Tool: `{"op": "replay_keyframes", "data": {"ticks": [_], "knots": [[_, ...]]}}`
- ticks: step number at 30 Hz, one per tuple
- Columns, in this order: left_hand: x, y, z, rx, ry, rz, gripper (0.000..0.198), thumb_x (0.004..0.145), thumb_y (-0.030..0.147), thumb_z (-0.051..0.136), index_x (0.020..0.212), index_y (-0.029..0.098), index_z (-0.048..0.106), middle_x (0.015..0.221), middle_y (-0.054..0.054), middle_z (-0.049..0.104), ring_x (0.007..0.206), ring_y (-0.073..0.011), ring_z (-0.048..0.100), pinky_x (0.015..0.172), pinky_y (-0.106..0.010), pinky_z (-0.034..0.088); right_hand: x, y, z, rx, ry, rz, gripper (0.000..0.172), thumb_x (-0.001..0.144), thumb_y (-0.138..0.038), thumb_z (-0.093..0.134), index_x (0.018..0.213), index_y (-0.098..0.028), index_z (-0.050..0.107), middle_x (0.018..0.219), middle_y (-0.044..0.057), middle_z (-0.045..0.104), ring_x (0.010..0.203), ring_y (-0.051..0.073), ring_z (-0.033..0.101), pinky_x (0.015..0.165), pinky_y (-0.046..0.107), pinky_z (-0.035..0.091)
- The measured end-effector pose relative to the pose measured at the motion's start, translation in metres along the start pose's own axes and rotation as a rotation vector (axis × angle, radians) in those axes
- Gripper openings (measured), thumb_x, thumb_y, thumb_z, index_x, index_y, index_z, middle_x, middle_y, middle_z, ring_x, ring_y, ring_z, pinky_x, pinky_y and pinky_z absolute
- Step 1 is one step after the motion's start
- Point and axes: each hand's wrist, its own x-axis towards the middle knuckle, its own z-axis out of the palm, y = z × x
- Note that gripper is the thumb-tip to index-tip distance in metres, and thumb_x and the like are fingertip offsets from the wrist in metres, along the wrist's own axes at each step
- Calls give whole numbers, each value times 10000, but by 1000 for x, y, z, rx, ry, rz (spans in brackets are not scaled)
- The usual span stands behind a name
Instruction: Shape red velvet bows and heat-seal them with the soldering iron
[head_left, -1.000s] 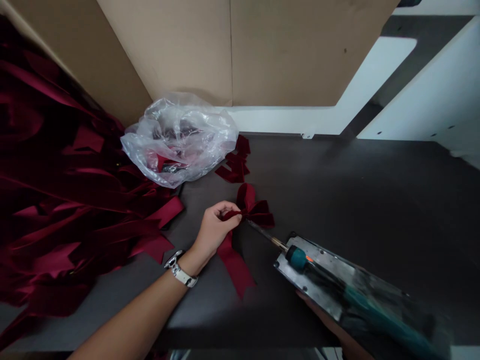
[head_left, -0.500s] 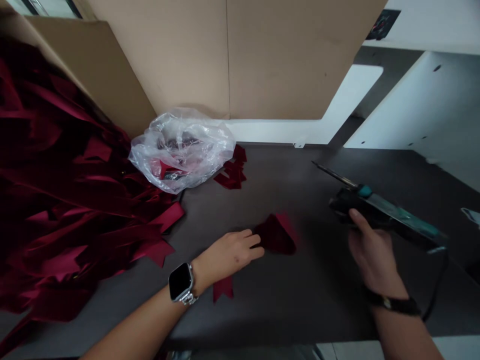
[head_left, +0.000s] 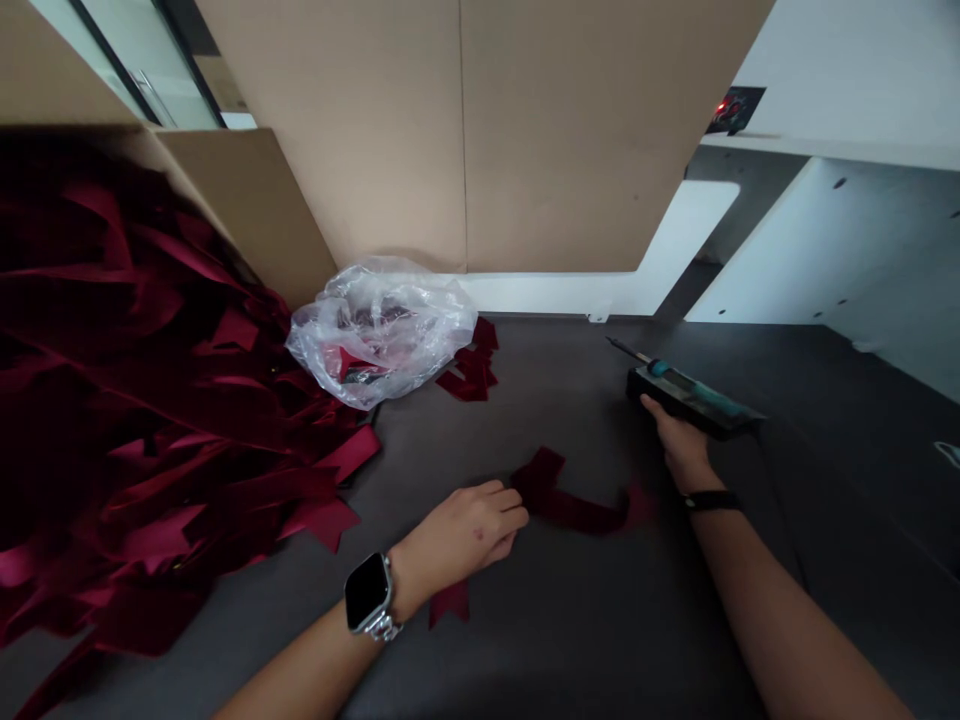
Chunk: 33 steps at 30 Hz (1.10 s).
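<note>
My left hand (head_left: 480, 525), with closed fingers, pinches one side of a dark red velvet ribbon (head_left: 577, 510) over the dark table. Part of the ribbon sticks up beside my fingertips, and a long tail reaches right to a blurred end. A notched ribbon end (head_left: 450, 602) shows from under my left wrist. At the right, my right hand (head_left: 681, 440) is closed on a black block-like holder (head_left: 667, 400). On top of that lies a soldering iron (head_left: 697, 392) with a teal handle, its metal tip pointing left and away. The fingers beneath the holder are hidden.
A large heap of dark red ribbons (head_left: 150, 400) spills from a cardboard box (head_left: 232, 200) at the left. Behind stand a clear plastic bag (head_left: 390, 330), a small ribbon pile (head_left: 474, 370) and a tall cardboard panel (head_left: 547, 140). A cord (head_left: 787, 540) trails at right.
My right hand has moved left and away with the holder and soldering iron. The ribbon at my left hand has opened out, its tail now stretching right. The view has shifted slightly.
</note>
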Motion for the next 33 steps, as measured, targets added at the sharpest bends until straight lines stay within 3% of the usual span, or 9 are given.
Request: {"op": "replay_keyframes", "data": {"ticks": [6, 11, 14, 15, 17, 19, 24, 29, 33], "knots": [[2, -4, -1, -96, 56, -3, 82, 874, 127, 550, 819, 170, 594, 862, -16, 627, 799, -144, 559, 753, -260, 438, -3, -13, -11, -49, -96, 44, 606, 611, -381, 734, 1153, -141, 607, 1321, 138, 548, 1336, 321, 391, 1169, 447, 206], [1, -6, -1, -99, 46, 1, 63, 871, 131, 560, 833, 169, 591, 883, -16, 636, 813, -148, 568, 743, -261, 438, -74, 0, -25, -40, -149, -37, 846, 699, -488, 600, 1393, -75, 349, 1445, 220, 370, 1344, 368, 345, 1105, 550, 271], [1, -5, 0, -68, 29, -4, 51, 876, 140, 554, 852, 173, 584, 898, -14, 635, 824, -158, 568, 751, -272, 446, -132, -10, -27, -200, -248, -410, 788, 764, -476, 623, 1399, -112, 333, 1371, 217, 424, 1199, 358, 460, 1023, 574, 341], [1, -4, 1, -52, 26, -4, 48, 877, 141, 553, 858, 175, 582, 902, -14, 635, 827, -162, 566, 748, -276, 448, -146, -20, -26, -211, -354, -568, 634, 822, -410, 604, 1362, -157, 388, 1300, 180, 484, 1108, 306, 514, 961, 514, 412], [0, -3, 1, -17, 19, -1, 46, 875, 139, 555, 870, 176, 582, 912, -17, 635, 835, -169, 564, 738, -286, 452, -160, -44, -18, -229, -772, -775, 294, 910, -264, 535, 1200, -220, 539, 1131, 98, 566, 1027, 228, 543, 904, 397, 452], [-1, -1, 0, 8, 9, 4, 55, 865, 124, 562, 872, 173, 587, 922, -21, 638, 845, -174, 564, 736, -294, 455, -158, -68, -6, -258, -1056, -834, 134, 903, -133, 530, 977, -204, 615, 970, 53, 582, 916, 181, 562, 834, 317, 461], [-7, -1, -6, -49, 1, -22, 88, 844, 99, 578, 854, 172, 627, 872, -16, 635, 816, -155, 563, 746, -280, 457, -128, -98, 35, -507, -1464, -740, 238, 691, -72, 774, 859, -156, 628, 864, 5, 539, 692, 118, 518, 624, 227, 415], [-9, -4, -8, -64, -27, -31, 128, 824, 74, 577, 867, 176, 642, 904, -20, 648, 899, -168, 568, 828, -281, 461, -127, -101, 59, -675, -1578, -644, 332, 568, -116, 865, 652, -155, 547, 654, -52, 490, 601, 108, 453, 530, 221, 305], [-9, -7, -6, -115, 10, -29, 164, 815, 62, 547, 879, 177, 645, 884, -21, 633, 881, -169, 565, 811, -271, 459, -129, -98, 47, -598, -1540, -661, 282, 612, -114, 833, 728, -159, 580, 735, -33, 518, 665, 122, 484, 590, 225, 352]]}}
